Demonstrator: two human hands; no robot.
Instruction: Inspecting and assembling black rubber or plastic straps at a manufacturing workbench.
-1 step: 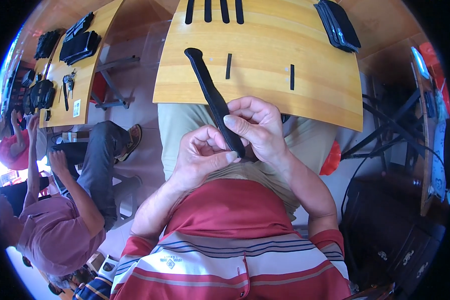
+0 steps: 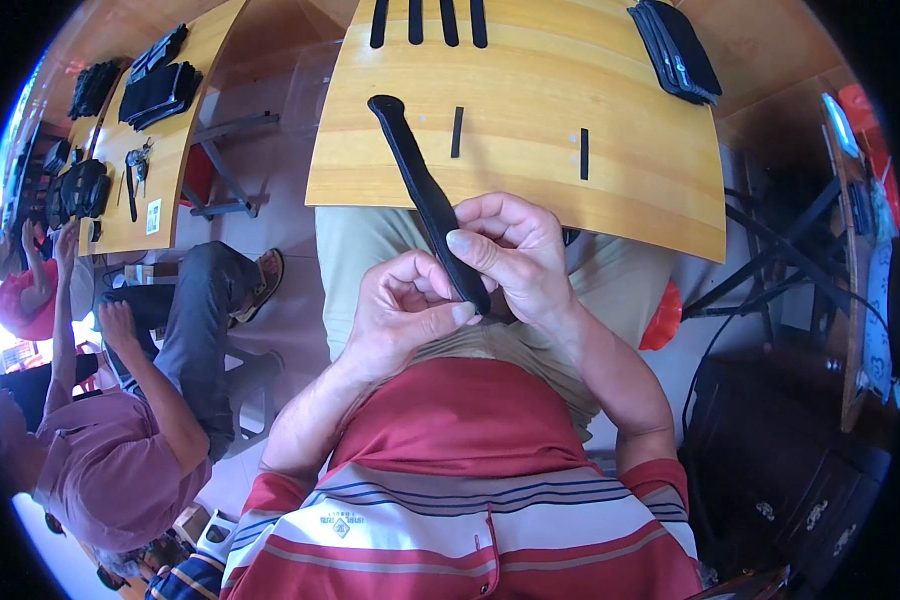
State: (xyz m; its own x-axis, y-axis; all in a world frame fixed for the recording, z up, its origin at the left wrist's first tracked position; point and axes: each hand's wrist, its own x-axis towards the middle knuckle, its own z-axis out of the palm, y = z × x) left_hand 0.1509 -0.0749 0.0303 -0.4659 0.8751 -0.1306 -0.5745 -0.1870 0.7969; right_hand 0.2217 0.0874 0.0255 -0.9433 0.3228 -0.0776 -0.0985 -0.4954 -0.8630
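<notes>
Between both hands I hold a long black fabric strap (image 2: 417, 180) with a rounded, wider far end. It slants up and to the left, its far part reaching over the table's near edge. My left hand (image 2: 395, 310) pinches the lower end, thumb on top. Just above that, my right hand (image 2: 515, 255) grips the strap with the thumb laid along it. On the wooden table (image 2: 525, 80) beyond, two short black strips (image 2: 457, 132) lie apart, and several longer black straps (image 2: 416, 22) with rounded ends sit side by side at the far edge.
A stack of black folded pieces (image 2: 674, 52) rests at the table's far right corner. On the left, another table (image 2: 195, 60) bears black piles and a bunch of keys (image 2: 140, 165). A person in a mauve shirt (image 2: 120, 470) sits close by on my left. Dark cabinets (image 2: 770, 470) stand at the right.
</notes>
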